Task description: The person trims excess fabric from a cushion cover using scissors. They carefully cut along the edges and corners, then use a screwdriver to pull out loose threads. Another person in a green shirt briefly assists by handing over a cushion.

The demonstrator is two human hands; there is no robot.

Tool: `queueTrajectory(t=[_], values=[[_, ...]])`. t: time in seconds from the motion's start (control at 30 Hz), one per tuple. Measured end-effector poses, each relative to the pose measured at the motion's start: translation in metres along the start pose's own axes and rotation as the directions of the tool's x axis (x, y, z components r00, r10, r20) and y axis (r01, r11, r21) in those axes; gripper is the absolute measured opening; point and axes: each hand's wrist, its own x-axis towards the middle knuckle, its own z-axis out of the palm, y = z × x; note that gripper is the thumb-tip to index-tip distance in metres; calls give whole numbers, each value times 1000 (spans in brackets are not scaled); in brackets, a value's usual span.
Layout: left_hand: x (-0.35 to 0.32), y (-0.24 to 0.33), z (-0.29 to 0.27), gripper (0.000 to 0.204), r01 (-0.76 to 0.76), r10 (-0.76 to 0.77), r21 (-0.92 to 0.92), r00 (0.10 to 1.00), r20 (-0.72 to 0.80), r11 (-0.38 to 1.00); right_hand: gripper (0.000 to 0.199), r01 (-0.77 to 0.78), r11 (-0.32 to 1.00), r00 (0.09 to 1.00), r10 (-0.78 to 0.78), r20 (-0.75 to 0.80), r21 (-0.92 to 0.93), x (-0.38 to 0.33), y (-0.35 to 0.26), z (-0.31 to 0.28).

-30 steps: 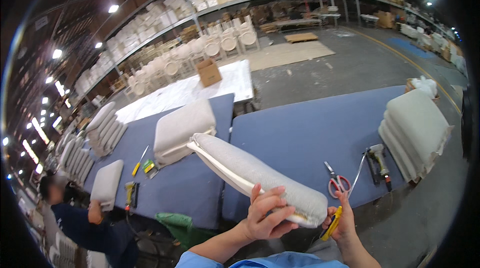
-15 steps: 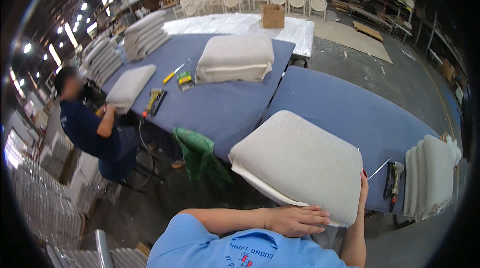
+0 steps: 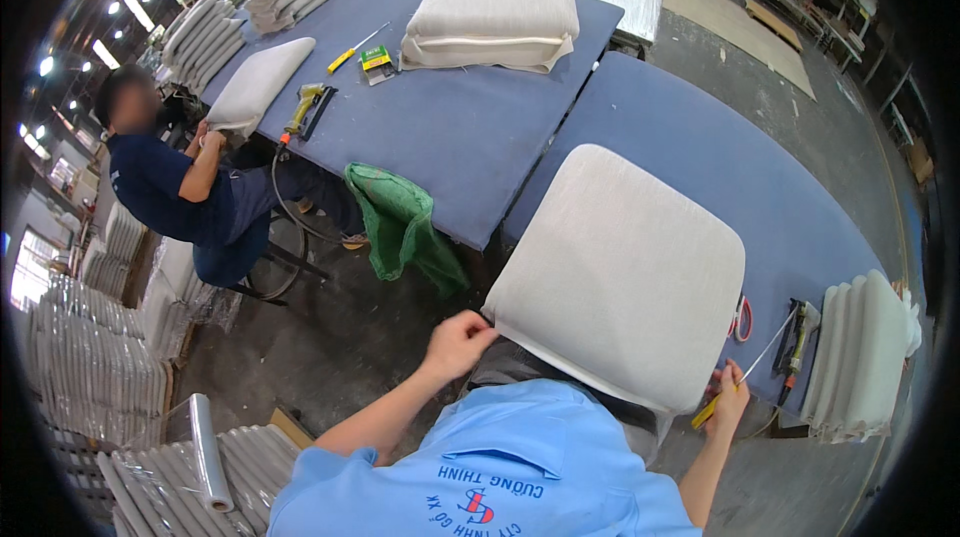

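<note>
A light grey padded seat cushion (image 3: pixel 620 272) lies at the near edge of the blue table, partly overhanging toward me. At its near left corner my left hand (image 3: pixel 462 342) is closed, pinching the fabric edge between thumb and fingers. Just off the near right corner, my right hand (image 3: pixel 727 402) grips a yellow-handled screwdriver (image 3: pixel 706 411), its long thin shaft pointing up and away to the right. Red-handled scissors (image 3: pixel 740 319) lie by the cushion's right side, partly covered by it. Farther right rests a staple gun (image 3: pixel 797 342).
Stacked cushions (image 3: pixel 855 357) stand at the table's right end. On the adjoining blue table (image 3: pixel 440 137) are folded cushions (image 3: pixel 490 22), another staple gun (image 3: pixel 305 115), and a second yellow-handled tool (image 3: pixel 345 59). A green sack (image 3: pixel 395 222) hangs between. A seated co-worker (image 3: pixel 175 162) handles a cushion at left.
My left hand has moved from the cushion's near edge left to its corner. The right hand has come down and nearer, showing the yellow handle. The cushion has turned, and the view has tilted down.
</note>
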Motion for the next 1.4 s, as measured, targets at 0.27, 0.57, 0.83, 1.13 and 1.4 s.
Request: queueTrajectory(t=[0.27, 0.57, 0.83, 1.13, 1.4], values=[[58, -2, 5, 48, -163, 213, -262, 961, 176, 951, 48, -147, 909, 988, 121, 91, 391, -34, 40, 21], [52, 9, -14, 28, -326, 304, 30, 908, 288, 945, 35, -39, 999, 996, 41, -73, 17, -16, 22, 11], [53, 24, -13, 35, -489, 415, 287, 865, 281, 824, 42, 81, 660, 832, -457, -314, -747, 88, -74, -66], [43, 16, 1, 48, -136, 195, -331, 969, 151, 934, 40, 335, 480, 897, -426, 119, -811, 88, -66, 32], [47, 63, 25, 57, -47, 180, -534, 963, 200, 844, 38, 171, 522, 775, -595, -212, -836, 95, -53, -38]])
